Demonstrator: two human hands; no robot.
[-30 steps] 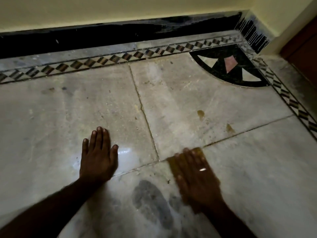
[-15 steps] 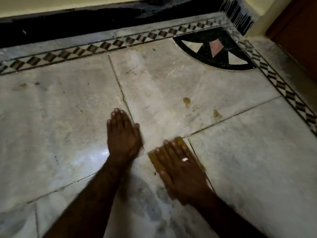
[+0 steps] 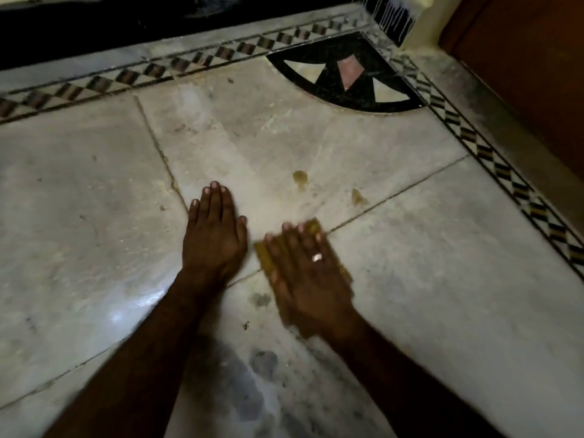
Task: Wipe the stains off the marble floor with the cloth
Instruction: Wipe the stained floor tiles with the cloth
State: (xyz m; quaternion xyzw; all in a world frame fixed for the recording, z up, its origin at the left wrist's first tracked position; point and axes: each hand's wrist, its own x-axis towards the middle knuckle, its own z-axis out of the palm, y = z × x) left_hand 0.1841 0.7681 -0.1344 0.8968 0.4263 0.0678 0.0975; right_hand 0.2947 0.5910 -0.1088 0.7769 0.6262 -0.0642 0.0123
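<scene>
Head view: right hand (image 3: 311, 279) fingers (image 3: 289, 245) straight, close together, pressed flat on small folded yellow cloth (image 3: 265, 256). Cloth edges show left of and ahead of the fingertips. Left hand (image 3: 215, 238) just left, fingers straight and joined, flat on pale grey marble floor (image 3: 442, 279). Two yellow-brown stains (image 3: 300, 178) lie just beyond right fingertips. Judgement: cloth soft, thin, light, and may slide on polished marble. Pin it under the palm centre.

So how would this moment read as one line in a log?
left hand: flat on marble floor | right hand: pressing yellow cloth flat | left stain, right stain: ahead of cloth, unwiped
</scene>
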